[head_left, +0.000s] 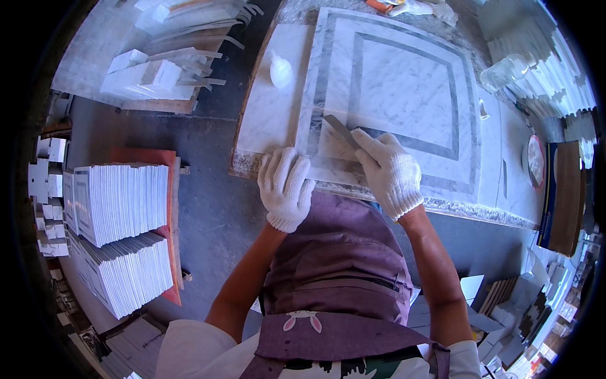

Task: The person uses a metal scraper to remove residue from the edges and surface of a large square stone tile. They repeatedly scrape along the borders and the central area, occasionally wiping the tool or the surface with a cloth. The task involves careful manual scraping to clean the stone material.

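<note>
A white-and-grey marble panel (404,88) with inlaid darker grey bands lies flat on the worktable in front of me. My right hand (390,172), in a white knit glove, grips a narrow flat metal scraper blade (341,131). The blade points up and left, its tip over the panel's left grey band; whether it touches the stone I cannot tell. My left hand (286,188), gloved likewise, lies with fingers stretched out at the panel's near left corner, holding nothing. Beyond it, a small white squeeze bottle (280,71) sits on a plain marble slab (268,120) beside the panel.
Stacks of thin tiles (129,202) stand on a red-edged pallet at left. Wrapped white blocks (142,76) with loose straps lie farther back. A clear plastic container (505,71), a round dish (535,161) and a cardboard box (564,196) are at right. Gloves (429,9) lie at the table's far side.
</note>
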{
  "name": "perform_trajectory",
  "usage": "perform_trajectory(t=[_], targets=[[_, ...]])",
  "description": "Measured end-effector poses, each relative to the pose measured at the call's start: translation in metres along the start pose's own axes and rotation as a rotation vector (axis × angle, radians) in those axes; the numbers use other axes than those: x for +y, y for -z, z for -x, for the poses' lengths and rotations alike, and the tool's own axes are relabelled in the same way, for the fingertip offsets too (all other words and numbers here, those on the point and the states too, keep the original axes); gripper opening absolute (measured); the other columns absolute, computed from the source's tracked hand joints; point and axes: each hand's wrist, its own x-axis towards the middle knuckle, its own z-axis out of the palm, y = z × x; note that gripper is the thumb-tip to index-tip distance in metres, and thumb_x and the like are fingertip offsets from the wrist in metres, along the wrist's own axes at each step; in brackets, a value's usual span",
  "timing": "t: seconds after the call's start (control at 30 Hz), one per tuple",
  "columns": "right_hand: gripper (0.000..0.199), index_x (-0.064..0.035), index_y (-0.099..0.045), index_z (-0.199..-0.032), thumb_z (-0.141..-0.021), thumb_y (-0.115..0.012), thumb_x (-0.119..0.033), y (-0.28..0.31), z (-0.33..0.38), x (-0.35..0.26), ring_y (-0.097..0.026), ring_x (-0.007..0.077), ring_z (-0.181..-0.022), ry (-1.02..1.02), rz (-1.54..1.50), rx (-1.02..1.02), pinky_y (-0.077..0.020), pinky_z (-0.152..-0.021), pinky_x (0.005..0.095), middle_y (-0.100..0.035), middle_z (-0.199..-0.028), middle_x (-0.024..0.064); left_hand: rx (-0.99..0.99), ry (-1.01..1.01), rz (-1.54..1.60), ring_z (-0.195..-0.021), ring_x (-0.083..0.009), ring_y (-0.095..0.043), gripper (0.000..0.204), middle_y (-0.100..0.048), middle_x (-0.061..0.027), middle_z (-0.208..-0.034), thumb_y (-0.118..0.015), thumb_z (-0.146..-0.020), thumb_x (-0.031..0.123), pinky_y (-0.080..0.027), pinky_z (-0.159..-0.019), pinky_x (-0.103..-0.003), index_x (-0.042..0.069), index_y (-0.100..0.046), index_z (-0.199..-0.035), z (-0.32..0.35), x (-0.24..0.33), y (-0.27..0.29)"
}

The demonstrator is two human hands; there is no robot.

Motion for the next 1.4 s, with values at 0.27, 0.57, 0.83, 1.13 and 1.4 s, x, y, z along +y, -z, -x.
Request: perform_trajectory(t=[0.27,0.57,0.83,1.13,1.4], targets=[[0.031,-0.0149,-0.071,-0.121,-0.091,-0.066,-0.018,0.001,-0.007,-0.001,-0.067,0.0315,-0.075,0.016,-0.008,-0.069,-0.0535,-0.064,0.0415,-0.064,-0.09,0.0117,0.022,-0.004,-0.011,-0.124,-0.0385,-0.054,0.033,-0.058,-0.0166,-0.134,-0.057,-0.092,0.021,-0.035,-0.11,-0.055,0.007,-0.063,-0.122,0.0,0.0,-0.002],[0.031,-0.0146,-0.07,-0.122,-0.092,-0.064,-0.014,0.001,-0.014,0.004,-0.066,0.0338,-0.074,0.106,-0.035,-0.066,-0.0534,-0.064,0.0417,-0.064,-0.089,0.0156,0.021,-0.014,-0.017,-0.123,-0.0381,-0.055,0.033,-0.058,-0.0179,-0.133,-0.057,-0.092,0.02,-0.035,-0.11,-0.054,0.007,-0.064,-0.121,-0.001,-0.001,-0.003],[0.031,-0.0131,-0.071,-0.122,-0.092,-0.064,-0.012,0.004,-0.028,0.006,-0.065,0.0319,-0.076,0.078,-0.055,-0.178,-0.0514,-0.068,0.0382,-0.064,-0.092,0.0157,0.037,-0.03,-0.023,-0.124,-0.038,-0.055,0.034,-0.057,-0.0171,-0.135,-0.056,-0.091,0.018,-0.035,-0.11,-0.054,0.007,-0.063,-0.123,0.0,-0.002,-0.004],[0.033,-0.0181,-0.071,-0.123,-0.092,-0.063,-0.016,0.002,-0.026,0.017,-0.066,0.0319,-0.079,0.205,-0.047,-0.266,-0.0531,-0.071,0.04,-0.065,-0.095,0.0139,0.038,-0.023,-0.016,-0.123,-0.038,-0.055,0.034,-0.058,-0.0169,-0.133,-0.057,-0.09,0.018,-0.035,-0.11,-0.055,0.008,-0.063,-0.122,0.001,-0.003,-0.004],[0.033,-0.0155,-0.074,-0.117,-0.088,-0.064,-0.005,0.007,-0.048,0.021,-0.065,0.0259,-0.078,0.294,-0.059,-0.296,-0.0525,-0.072,0.0366,-0.065,-0.09,0.0104,0.025,-0.016,-0.033,-0.123,-0.0383,-0.055,0.034,-0.058,-0.0171,-0.134,-0.057,-0.092,0.023,-0.035,-0.11,-0.055,0.008,-0.063,-0.122,0.003,-0.003,-0.006]])
